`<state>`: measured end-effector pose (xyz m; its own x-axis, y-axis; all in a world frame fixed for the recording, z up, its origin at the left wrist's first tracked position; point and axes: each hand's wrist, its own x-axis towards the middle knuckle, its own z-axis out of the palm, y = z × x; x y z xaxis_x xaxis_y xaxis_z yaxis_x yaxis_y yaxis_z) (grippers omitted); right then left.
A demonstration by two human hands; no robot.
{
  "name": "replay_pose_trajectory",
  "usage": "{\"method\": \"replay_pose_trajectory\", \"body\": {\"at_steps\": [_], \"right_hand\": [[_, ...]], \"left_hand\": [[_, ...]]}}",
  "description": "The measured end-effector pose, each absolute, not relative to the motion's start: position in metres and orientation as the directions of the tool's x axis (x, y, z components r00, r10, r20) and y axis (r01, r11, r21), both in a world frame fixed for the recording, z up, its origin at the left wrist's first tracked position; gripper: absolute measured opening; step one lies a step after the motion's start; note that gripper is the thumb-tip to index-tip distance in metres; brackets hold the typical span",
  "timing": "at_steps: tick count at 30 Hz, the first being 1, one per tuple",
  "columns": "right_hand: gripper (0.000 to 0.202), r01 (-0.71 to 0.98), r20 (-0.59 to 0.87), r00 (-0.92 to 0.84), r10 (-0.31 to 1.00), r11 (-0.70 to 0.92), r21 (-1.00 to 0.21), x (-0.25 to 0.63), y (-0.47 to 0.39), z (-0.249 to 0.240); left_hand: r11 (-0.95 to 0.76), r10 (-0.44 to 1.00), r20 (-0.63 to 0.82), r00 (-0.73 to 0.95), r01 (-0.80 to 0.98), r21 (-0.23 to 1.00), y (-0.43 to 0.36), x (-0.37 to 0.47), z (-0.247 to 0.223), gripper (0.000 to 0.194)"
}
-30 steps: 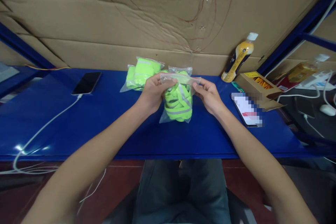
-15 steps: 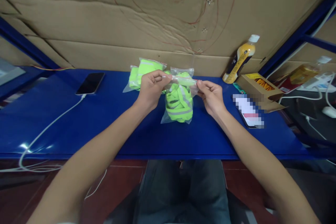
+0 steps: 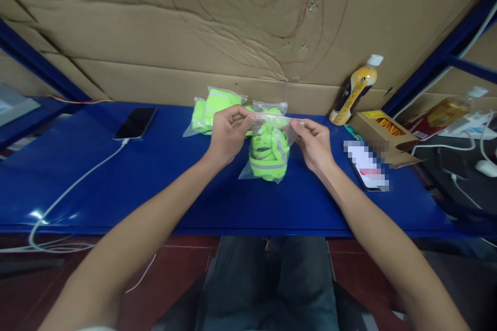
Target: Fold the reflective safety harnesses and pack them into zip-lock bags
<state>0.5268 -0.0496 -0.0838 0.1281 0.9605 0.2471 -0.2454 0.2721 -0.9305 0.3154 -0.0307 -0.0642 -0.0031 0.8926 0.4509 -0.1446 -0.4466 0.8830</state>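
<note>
A clear zip bag (image 3: 268, 158) holds folded neon-yellow fabric with grey reflective strips. My left hand (image 3: 232, 132) pinches the left end of its top edge between thumb and fingers. At the right end, my right hand (image 3: 312, 140) pinches the same edge, so the top is stretched between them. The bag's lower part hangs at or just above the blue table; contact is unclear. Behind my left hand lie more bagged neon-yellow bundles (image 3: 221, 101). Another zip bag (image 3: 269, 107) with similar fabric is partly hidden behind the held one.
On the blue table (image 3: 116, 186) a phone (image 3: 135, 123) charges at the left. To the right are a yellow bottle (image 3: 357, 89), an opened cardboard box (image 3: 384, 129) and a second phone (image 3: 366, 165) with a blurred screen. A cardboard panel (image 3: 155, 36) closes off the back.
The bag's filled part has shifted slightly right between my hands. Both hands keep their pinch on the top edge, and the view has moved a little.
</note>
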Motion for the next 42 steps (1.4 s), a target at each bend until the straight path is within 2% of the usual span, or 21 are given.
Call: {"method": "replay_pose_trajectory", "body": {"at_steps": [5,12,17,20,29,34,38,40,42], "right_hand": [[0.040,-0.215,0.286,0.148,0.947,0.313,-0.925,0.523,-0.053,-0.084],[0.031,-0.247,0.303,0.069,0.950,0.311,-0.918,0.517,-0.057,-0.081],[0.031,-0.185,0.346,0.088,0.934,0.356,-0.916,0.515,-0.059,-0.081],[0.035,-0.182,0.334,0.091,0.938,0.345,-0.921,0.511,-0.061,-0.079],[0.029,-0.265,0.307,0.088,0.948,0.320,-0.910,0.505,-0.064,-0.078],[0.031,-0.294,0.209,0.070,0.975,0.221,-0.930,0.501,-0.066,-0.077],[0.032,-0.390,0.137,0.110,0.984,0.170,-0.905,0.499,-0.066,-0.078],[0.036,-0.446,0.095,0.158,0.983,0.157,-0.881,0.502,-0.063,-0.078],[0.040,-0.484,0.091,0.202,0.975,0.180,-0.857,0.506,-0.059,-0.079]], "left_hand": [[-0.406,0.908,0.417,0.049,-0.149,0.902,-0.033,0.320,-0.066,0.029],[-0.531,0.845,0.534,0.026,-0.077,0.844,-0.039,0.322,-0.066,0.023],[-0.493,0.865,0.498,0.069,-0.075,0.867,-0.043,0.324,-0.063,0.028],[-0.500,0.857,0.506,0.100,-0.079,0.863,-0.045,0.325,-0.061,0.028],[-0.488,0.856,0.498,0.138,-0.098,0.867,-0.049,0.327,-0.062,0.027],[-0.521,0.840,0.522,0.147,-0.052,0.852,-0.051,0.329,-0.065,0.031],[-0.394,0.903,0.408,0.138,-0.119,0.912,-0.052,0.332,-0.069,0.039],[-0.263,0.933,0.290,0.212,-0.147,0.954,-0.051,0.334,-0.072,0.047],[-0.181,0.927,0.204,0.314,-0.101,0.978,-0.049,0.334,-0.075,0.057]]}}
